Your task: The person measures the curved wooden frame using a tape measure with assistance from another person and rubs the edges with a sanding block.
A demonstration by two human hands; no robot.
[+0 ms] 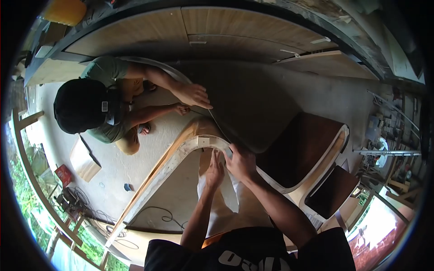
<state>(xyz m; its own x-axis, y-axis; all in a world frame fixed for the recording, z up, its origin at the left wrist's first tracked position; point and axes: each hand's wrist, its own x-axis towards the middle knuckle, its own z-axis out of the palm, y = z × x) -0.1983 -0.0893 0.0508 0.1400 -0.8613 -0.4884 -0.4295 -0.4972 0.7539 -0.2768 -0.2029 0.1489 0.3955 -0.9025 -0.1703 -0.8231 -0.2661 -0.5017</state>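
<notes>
A curved wooden frame [156, 174] bends in an arch in front of me, with a small pale block [203, 141] inside the bend. My right hand [241, 162] holds the frame's edge at the right of the bend, thumb pointing up and fingers wrapped round. Just left of it, my left hand [214, 170] has its fingers stretched upward below the arch, and no object shows in it. Beyond the frame lies a large dark sheet [253, 104], its edge running along the bend. A co-worker's hand [193, 95] rests on that sheet's edge.
The co-worker in a black cap [79, 106] crouches at the left. A dark brown curved piece [303, 149] stands at the right. Cables [165, 216] lie on the floor, near a red box [63, 175] and a loose board [84, 159]. Wooden panels [226, 47] stand behind.
</notes>
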